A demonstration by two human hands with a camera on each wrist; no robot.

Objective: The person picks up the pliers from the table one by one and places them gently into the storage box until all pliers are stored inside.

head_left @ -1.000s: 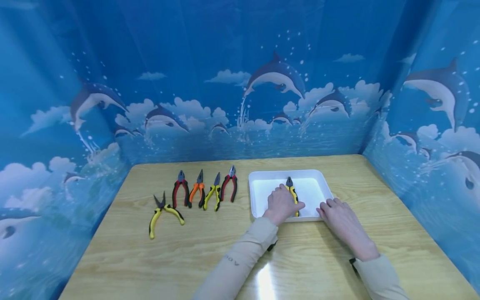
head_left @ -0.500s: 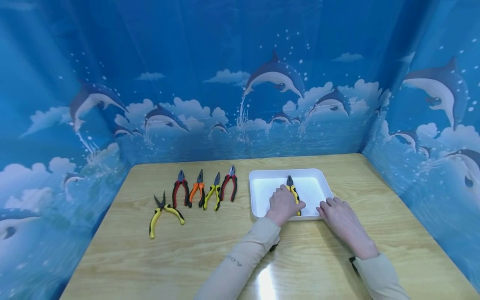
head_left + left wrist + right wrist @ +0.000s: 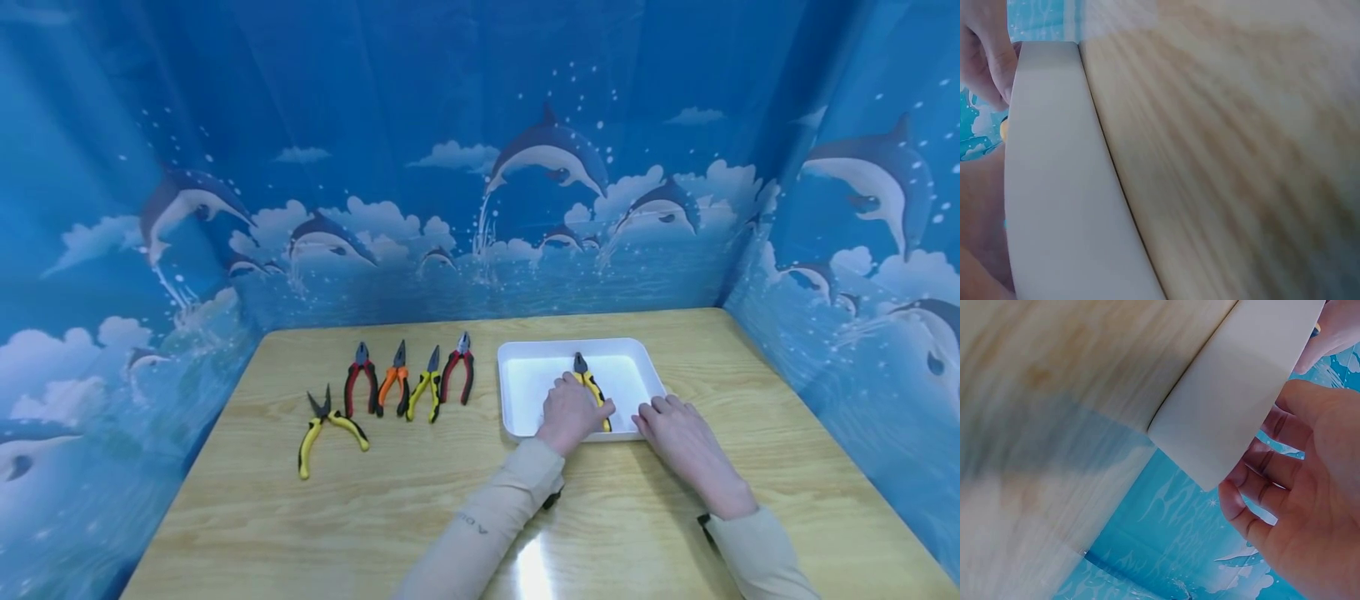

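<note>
A white tray (image 3: 517,429) holds a pair of pliers (image 3: 588,384) with yellow and black handles, its dark jaws pointing to the back. My left hand (image 3: 570,410) reaches over the tray's front wall and grips the pliers by the handles, thumb to the right; the palm hides part of the left handle. My right hand (image 3: 686,433) holds the tray's front right corner. In the right wrist view, the thumb and bent fingers of that hand (image 3: 1329,462) lie along the rim. The tray's wall (image 3: 1060,169) hides most of the left fingers in the left wrist view.
Left of the tray, a row of pliers lies on the wooden table: red-black (image 3: 362,379), orange (image 3: 394,379), yellow (image 3: 426,387) and another red-black pair (image 3: 459,371). Yellow long-nose pliers (image 3: 324,423) lie spread in front of them. A blue dolphin curtain (image 3: 450,167) encloses the table.
The pliers in the tray have turned slightly, their handle ends swinging right together with my left hand. My right hand stays on the tray corner.
</note>
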